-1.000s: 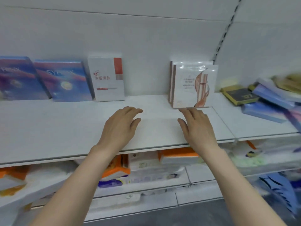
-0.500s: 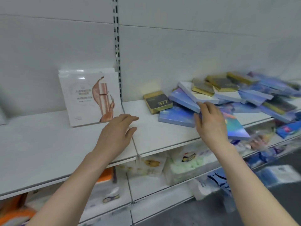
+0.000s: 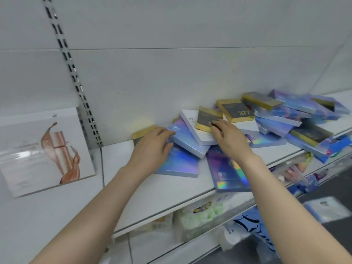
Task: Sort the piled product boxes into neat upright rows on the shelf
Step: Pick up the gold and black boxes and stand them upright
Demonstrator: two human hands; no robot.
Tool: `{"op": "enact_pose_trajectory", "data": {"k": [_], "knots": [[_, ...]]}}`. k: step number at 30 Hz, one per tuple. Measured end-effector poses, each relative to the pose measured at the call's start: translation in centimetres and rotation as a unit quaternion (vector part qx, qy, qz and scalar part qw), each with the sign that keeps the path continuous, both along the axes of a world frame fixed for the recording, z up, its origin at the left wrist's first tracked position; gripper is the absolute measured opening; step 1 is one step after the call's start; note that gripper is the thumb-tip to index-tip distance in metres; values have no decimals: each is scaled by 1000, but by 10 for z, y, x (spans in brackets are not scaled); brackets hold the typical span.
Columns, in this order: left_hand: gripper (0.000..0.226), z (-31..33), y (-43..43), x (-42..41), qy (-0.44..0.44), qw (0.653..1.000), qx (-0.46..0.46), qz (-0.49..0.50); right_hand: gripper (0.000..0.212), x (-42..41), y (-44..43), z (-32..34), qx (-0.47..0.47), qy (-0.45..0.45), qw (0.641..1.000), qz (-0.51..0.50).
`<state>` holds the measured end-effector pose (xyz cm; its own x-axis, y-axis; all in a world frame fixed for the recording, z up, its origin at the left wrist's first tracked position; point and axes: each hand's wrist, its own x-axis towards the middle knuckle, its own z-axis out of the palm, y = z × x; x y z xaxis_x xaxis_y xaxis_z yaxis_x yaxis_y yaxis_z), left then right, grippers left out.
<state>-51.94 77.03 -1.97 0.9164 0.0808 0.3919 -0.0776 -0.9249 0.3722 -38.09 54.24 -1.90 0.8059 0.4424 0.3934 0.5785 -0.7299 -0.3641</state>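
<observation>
A loose pile of flat product boxes [image 3: 276, 119] lies on the white shelf [image 3: 152, 193], blue holographic ones mixed with gold-edged grey ones. My left hand [image 3: 152, 147] lies with relaxed fingers over a gold-edged box [image 3: 140, 133] at the pile's left end, fingertips on a pale blue box [image 3: 185, 139]. My right hand [image 3: 228, 136] reaches over a white box [image 3: 192, 124], and its fingertips touch a small gold-edged grey box [image 3: 204, 118] on top. Another gold box marked 377 [image 3: 236, 111] lies just behind.
A white box with a bottle picture [image 3: 47, 149] stands upright at the left, beside the slotted wall rail [image 3: 76, 82]. A dark purple box [image 3: 226, 172] overhangs the shelf's front edge. Packaged goods [image 3: 200, 216] fill the lower shelf.
The view has swung right from the upright boxes to the pile. Both hands moved forward onto the pile; the left now covers the gold box, the right has shifted up to the small gold-edged box.
</observation>
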Motion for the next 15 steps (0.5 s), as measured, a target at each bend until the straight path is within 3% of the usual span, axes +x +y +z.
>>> {"op": "enact_pose_trajectory", "data": {"k": [5, 9, 11, 13, 15], "knots": [[40, 12, -31, 51, 19, 999, -41, 2, 29, -28, -18, -3, 48, 12, 999, 8], [73, 21, -61, 82, 106, 993, -7, 59, 24, -21, -28, 0, 70, 25, 997, 17], [82, 24, -64, 87, 146, 986, -20, 76, 22, -2, -41, 7, 77, -22, 996, -29], [76, 23, -62, 90, 161, 983, -43, 77, 29, 29, -56, 16, 58, -54, 992, -98], [66, 22, -59, 91, 167, 981, -61, 74, 38, 61, -62, 25, 28, -31, 990, -133]]}}
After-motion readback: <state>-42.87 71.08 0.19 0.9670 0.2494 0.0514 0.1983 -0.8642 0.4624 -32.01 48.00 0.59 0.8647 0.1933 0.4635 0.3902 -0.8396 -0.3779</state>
